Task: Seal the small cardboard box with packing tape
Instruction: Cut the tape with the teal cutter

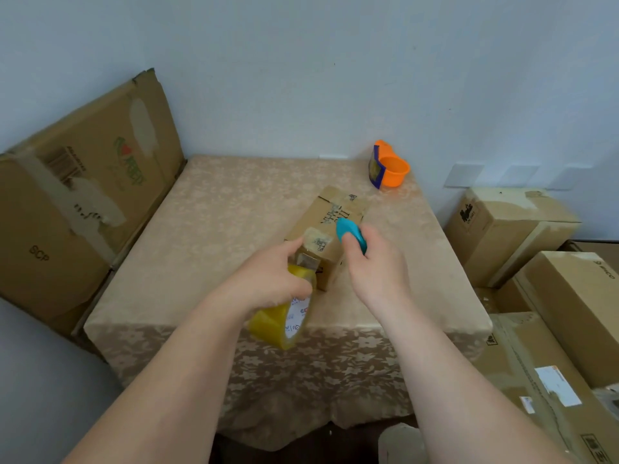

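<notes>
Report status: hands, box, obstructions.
Left hand grips tape roll at box end. Right hand holds blue tool over box. Orange dispenser far corner, apart.

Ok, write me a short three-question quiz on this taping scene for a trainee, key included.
1. True or false: the left hand grips the yellow tape roll.
2. The small tool held in the right hand is: A red, B blue, C black.
3. Which thing stands on the table beyond the small cardboard box, near the wall?

Key: 1 true; 2 B; 3 the orange tape dispenser.
</notes>
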### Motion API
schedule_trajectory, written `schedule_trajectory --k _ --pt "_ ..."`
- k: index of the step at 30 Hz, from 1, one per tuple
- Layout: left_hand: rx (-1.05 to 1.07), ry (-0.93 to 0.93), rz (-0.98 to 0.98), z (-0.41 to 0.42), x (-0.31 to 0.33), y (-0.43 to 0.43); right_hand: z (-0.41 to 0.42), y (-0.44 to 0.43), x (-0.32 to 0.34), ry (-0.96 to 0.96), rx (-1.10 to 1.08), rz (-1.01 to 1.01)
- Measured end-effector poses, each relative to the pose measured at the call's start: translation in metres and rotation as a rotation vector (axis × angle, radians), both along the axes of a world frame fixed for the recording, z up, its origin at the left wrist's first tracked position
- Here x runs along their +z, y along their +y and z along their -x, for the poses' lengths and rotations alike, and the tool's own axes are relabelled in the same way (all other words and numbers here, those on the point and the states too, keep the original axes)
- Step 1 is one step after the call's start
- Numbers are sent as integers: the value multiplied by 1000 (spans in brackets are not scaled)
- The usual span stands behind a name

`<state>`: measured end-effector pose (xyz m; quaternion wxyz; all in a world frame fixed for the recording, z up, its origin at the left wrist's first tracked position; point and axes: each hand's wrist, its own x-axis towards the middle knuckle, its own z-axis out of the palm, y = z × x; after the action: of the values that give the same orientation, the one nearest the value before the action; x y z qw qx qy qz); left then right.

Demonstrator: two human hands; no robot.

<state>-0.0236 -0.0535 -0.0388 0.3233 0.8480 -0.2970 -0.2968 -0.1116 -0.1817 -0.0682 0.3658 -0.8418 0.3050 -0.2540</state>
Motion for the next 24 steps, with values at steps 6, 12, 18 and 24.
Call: schedule_trajectory --k 6,12,18,24 --pt "-11 47 64 -2 -3 -3 -16 7 -12 52 233 109" --pt "49 124 20 -10 -10 2 -19 -2 -16 68 245 104" --pt "60 198 21 -10 -14 2 -19 -2 -16 92 260 133" --pt "67 269 12 -11 -12 2 -21 -2 -18 119 254 145"
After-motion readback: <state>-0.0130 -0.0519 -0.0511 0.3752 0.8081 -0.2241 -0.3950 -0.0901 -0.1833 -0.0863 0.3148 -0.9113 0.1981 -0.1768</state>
